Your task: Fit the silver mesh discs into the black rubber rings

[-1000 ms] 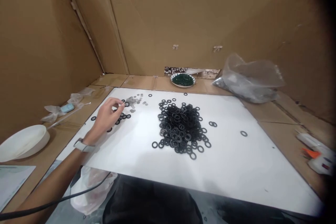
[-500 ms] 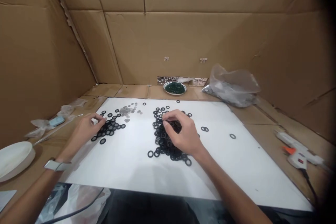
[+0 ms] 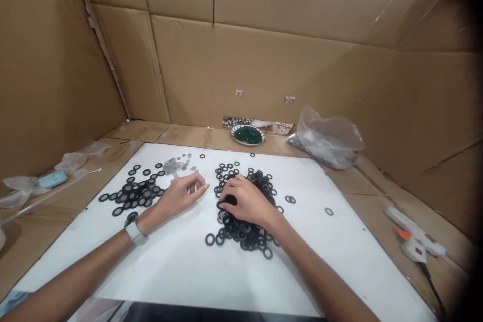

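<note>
A big heap of black rubber rings (image 3: pixel 260 234) lies in the middle of a white board (image 3: pixel 181 261). My right hand (image 3: pixel 247 201) rests on the heap's left side with its fingers curled down into the rings. Just left of the heap my left hand (image 3: pixel 181 193) hovers over the board, fingers loosely curled and thumb close to the forefinger; I cannot make out anything in it. A smaller group of black rings (image 3: pixel 136 193) lies further left. Small silvery discs (image 3: pixel 175 165) are scattered behind my left hand.
Cardboard walls close in the work area. A small dish of dark green pieces (image 3: pixel 248 134) stands at the back, next to a crumpled clear plastic bag (image 3: pixel 324 136). A white glue gun (image 3: pixel 413 244) lies at the right. Plastic wrap and a light blue object (image 3: pixel 53 178) lie at the left.
My left hand has moved right from the small ring group to the heap's edge. My right hand came in and stays on the heap. The view tilted down.
</note>
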`<state>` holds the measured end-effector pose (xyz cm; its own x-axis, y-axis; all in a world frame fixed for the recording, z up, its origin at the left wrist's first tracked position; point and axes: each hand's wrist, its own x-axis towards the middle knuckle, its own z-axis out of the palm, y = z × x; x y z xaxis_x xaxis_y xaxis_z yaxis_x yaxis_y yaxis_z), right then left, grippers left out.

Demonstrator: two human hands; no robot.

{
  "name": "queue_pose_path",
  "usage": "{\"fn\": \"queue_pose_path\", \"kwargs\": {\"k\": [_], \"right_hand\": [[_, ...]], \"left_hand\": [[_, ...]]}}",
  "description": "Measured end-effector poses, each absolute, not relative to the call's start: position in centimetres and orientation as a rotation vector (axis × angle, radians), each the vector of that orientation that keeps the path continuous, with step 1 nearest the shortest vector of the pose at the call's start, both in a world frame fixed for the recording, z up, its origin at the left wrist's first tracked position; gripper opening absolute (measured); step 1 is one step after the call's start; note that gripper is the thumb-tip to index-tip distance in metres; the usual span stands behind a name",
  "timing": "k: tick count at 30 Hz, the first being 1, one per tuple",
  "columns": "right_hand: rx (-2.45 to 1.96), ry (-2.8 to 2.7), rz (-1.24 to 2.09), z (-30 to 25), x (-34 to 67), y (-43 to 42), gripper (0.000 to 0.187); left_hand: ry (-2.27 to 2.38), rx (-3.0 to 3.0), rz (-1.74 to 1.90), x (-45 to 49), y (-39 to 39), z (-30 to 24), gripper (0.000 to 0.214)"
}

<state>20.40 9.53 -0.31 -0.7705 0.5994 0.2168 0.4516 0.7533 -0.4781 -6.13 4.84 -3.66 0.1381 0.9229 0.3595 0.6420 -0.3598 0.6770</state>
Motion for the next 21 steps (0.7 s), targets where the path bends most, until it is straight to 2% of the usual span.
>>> {"fn": "queue_pose_path", "kwargs": {"k": [5,8,15,18,21], "right_hand": [[-0.798,-2.444,0.711,-0.2,20.7,9.2,0.005],[-0.820,-2.322,0.817,0.1,20.4,8.9,0.003],[-0.842,-2.249,1.059,1.6,18.7,10.1,0.024],[-0.849,-2.254,1.062,2.3,17.3,12.5,0.034],[-0.883,-2.292,0.977,2.4,14.4,15.3,0.029]], "left_hand": [[1.372,2.040,1.023,-5.0,3.2,-4.6,0.025],[1.284,2.011,1.024,-4.5,2.6,-4.6,0.030],[1.273,1.879,1.184,-4.6,2.7,-4.9,0.025],[1.295,1.923,1.220,-4.7,2.8,-5.0,0.019],[1.253,2.032,1.198,-4.4,2.7,-5.2,0.013]]}}
